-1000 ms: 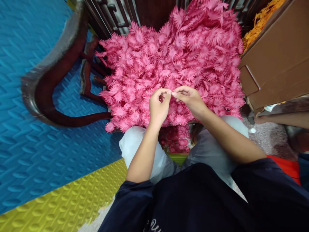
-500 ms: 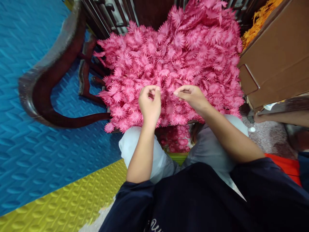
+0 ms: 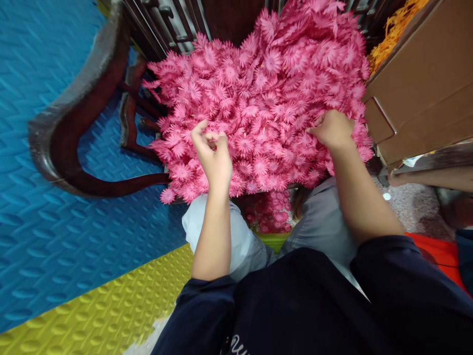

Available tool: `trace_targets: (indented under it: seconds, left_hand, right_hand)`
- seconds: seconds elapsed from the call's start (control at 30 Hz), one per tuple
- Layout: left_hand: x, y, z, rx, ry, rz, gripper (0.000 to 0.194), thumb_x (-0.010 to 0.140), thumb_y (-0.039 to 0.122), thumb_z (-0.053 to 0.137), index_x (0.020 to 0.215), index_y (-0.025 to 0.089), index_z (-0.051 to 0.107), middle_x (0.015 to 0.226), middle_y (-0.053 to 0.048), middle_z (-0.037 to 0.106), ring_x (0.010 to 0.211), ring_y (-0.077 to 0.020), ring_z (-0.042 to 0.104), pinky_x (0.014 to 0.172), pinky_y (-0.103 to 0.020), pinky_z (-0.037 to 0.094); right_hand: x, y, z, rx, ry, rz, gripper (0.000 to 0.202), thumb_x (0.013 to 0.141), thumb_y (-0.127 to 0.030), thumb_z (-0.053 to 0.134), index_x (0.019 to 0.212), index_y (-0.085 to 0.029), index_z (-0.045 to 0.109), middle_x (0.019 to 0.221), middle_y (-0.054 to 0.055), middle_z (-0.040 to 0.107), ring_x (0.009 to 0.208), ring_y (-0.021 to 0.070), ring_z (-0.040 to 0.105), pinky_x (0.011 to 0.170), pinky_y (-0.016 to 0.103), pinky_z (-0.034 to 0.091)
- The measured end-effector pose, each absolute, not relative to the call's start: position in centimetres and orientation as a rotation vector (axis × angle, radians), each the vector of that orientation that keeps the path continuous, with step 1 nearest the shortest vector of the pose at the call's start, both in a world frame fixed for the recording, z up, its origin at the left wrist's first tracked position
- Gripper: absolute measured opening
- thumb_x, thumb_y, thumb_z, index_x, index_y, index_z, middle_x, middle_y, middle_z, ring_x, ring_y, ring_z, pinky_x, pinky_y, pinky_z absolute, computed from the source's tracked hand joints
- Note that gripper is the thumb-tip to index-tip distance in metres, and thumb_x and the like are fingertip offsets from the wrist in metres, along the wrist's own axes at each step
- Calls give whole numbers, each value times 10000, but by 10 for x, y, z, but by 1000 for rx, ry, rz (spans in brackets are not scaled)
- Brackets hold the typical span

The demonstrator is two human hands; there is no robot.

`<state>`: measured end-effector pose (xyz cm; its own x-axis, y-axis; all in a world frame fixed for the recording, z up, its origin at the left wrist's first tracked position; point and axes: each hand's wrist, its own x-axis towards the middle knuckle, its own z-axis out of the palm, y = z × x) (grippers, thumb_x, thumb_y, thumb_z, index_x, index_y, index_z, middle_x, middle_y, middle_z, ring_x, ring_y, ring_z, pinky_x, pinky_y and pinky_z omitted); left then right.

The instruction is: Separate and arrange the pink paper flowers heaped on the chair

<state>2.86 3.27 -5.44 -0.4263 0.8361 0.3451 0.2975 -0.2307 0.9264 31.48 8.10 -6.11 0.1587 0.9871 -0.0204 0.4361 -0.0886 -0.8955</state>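
A thick heap of pink artificial flowers (image 3: pixel 258 103) covers the seat of a dark wooden chair (image 3: pixel 59 143). Over the left front part of the heap is my left hand (image 3: pixel 213 155), its thumb and index finger close together and the other fingers curled and partly raised; anything between the fingertips is too small to make out. Farther right, my right hand (image 3: pixel 334 129) hangs over the flowers with its fingers pinched together, and what they hold is too small to tell.
At the right stands a brown cardboard box (image 3: pixel 424 74), with orange material (image 3: pixel 395 32) behind its edge. A person's bare limb (image 3: pixel 436 177) reaches in below the box. Blue matting (image 3: pixel 111 241) and yellow matting (image 3: pixel 96 310) lie at the left.
My hands have moved apart: the left one slightly to the left, the right one to the right and a little farther up over the flowers.
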Motion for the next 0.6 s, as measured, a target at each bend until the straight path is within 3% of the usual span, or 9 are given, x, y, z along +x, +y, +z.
trace_targets:
  seconds: [0.1, 0.2, 0.27, 0.4, 0.6]
  left_hand:
    - [33, 32, -57, 1334, 1551, 1626, 223, 856, 328, 579, 1050, 245, 504, 798, 1, 541, 774, -139, 551, 785, -279, 445]
    - [39, 27, -52, 1388, 1498, 1553, 90, 850, 283, 574, 913, 218, 575, 808, -10, 589, 766, -136, 557, 768, -269, 444]
    - [45, 23, -48, 1451, 1466, 1486, 60, 850, 261, 565, 842, 212, 598, 804, -14, 619, 749, -136, 558, 747, -264, 444]
    - [58, 16, -43, 1588, 1422, 1401, 76, 849, 277, 569, 824, 217, 608, 783, -8, 617, 725, -131, 551, 721, -258, 442]
    - [70, 8, -37, 1840, 1440, 1442, 152, 821, 296, 619, 957, 230, 612, 774, -4, 564, 791, -160, 553, 823, -308, 443]
  right_hand:
    - [303, 76, -48, -2170, -1454, 283, 300, 641, -109, 654, 459, -236, 453, 562, 55, 468, 971, 365, 562, 975, 677, 228]
    - [296, 66, -29, -2160, -1497, 118, 129, 744, -197, 579, 621, -208, 616, 741, 113, 645, 917, 321, 598, 959, 627, 287]
    - [293, 61, -21, -2026, -1442, 98, 133, 765, -245, 575, 750, -178, 689, 876, 136, 701, 879, 273, 604, 933, 540, 353]
    - [281, 60, -23, -1597, -1265, 406, 152, 736, -256, 631, 801, -139, 703, 832, 98, 703, 703, 146, 576, 740, 327, 448]
    - [238, 45, -28, -1256, -1185, 1253, 201, 640, -366, 775, 710, -204, 679, 700, -11, 633, 630, 100, 545, 649, 272, 448]
